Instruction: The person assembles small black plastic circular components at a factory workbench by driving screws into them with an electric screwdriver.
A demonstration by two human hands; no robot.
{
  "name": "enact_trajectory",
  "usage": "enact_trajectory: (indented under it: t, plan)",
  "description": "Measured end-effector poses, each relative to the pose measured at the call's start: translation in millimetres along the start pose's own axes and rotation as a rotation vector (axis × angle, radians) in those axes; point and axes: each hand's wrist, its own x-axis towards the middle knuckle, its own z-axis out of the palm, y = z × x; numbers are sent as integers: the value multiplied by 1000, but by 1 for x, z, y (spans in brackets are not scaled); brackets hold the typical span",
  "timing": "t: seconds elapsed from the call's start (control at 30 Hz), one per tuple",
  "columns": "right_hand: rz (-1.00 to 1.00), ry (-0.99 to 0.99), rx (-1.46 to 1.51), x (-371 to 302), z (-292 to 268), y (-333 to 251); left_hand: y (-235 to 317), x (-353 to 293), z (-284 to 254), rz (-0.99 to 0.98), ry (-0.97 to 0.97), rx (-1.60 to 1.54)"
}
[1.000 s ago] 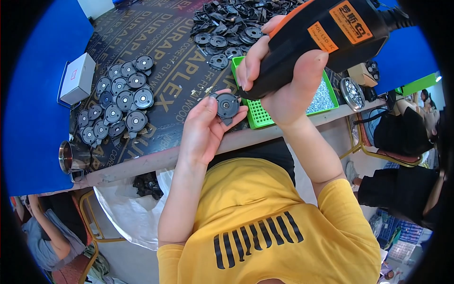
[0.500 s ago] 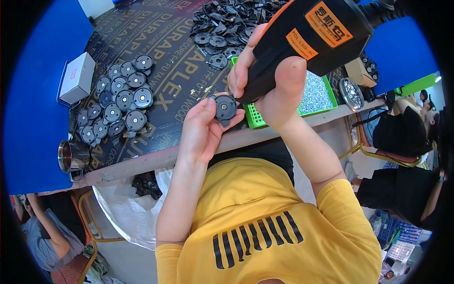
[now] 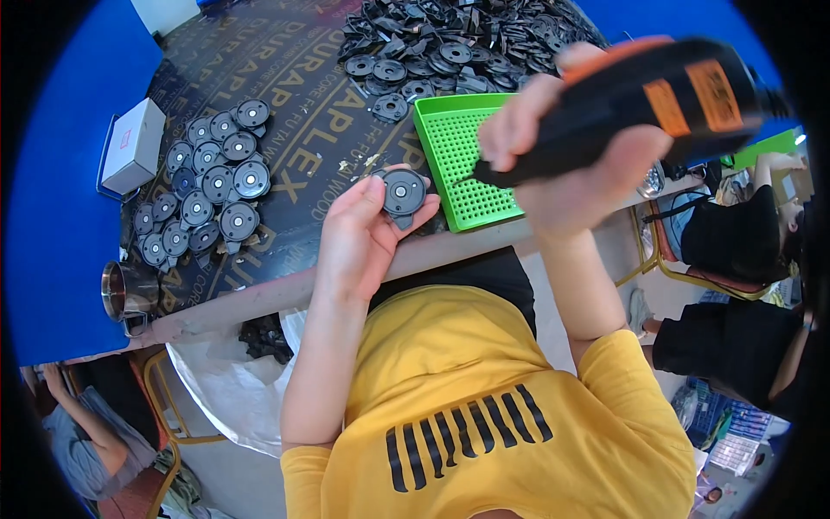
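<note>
Black disc (image 3: pixel 404 192): held above the near edge of the worktop (image 3: pixel 303 112), round face turned up, small tab toward the person; a shiny spot sits at its centre.
Left hand (image 3: pixel 359 229): thumb pressed on the left rim of the disc, the other fingers beneath and around it, one fingertip showing past the right side; together they pinch the disc.
Right hand (image 3: pixel 558 199): blurred, its fingers wrapped around the power screwdriver (image 3: pixel 622 121), thumb laid along the near side.
Power screwdriver: black and orange, tilted, its thin tip pointing left above the green tray (image 3: pixel 458 143) and apart from the disc; whether the tip touches the tray, I cannot tell.
Green tray: at the near edge of the worktop, just right of the disc; rows of small holes cover its floor, and the hand and tool hide its right part.
Heap of black parts (image 3: pixel 456 52): toward the far edge, beyond the tray, with several round pieces along its near side.
Disc cluster (image 3: pixel 217 183): toward the left edge, many similar discs lying close together, some overlapping.
White box (image 3: pixel 138 147): near the left edge, beside the cluster.
Metal cup (image 3: pixel 143 290): at the near left corner.
White bag (image 3: pixel 226 382): below the near edge, dark pieces in its opening.
Seated person (image 3: pixel 86 441): past the near left corner, in a grey-blue top.
</note>
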Motion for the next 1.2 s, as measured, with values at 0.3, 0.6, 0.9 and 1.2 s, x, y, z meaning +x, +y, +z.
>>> enact_trajectory:
  t: [0.3, 0.6, 0.9, 1.2]
  plan:
    - [36, 155, -229, -36, -47, -28, -2, 4, -1, -3, 8, -29]
    - [46, 218, -278, -39, -52, -23, -2, 2, 2, 8, 18, -37]
    - [46, 204, -306, -40, -52, -20, -1, 1, 2, 9, -10, -34]
    - [56, 203, -343, -39, -51, -21, -1, 0, 1, 15, -16, -37]
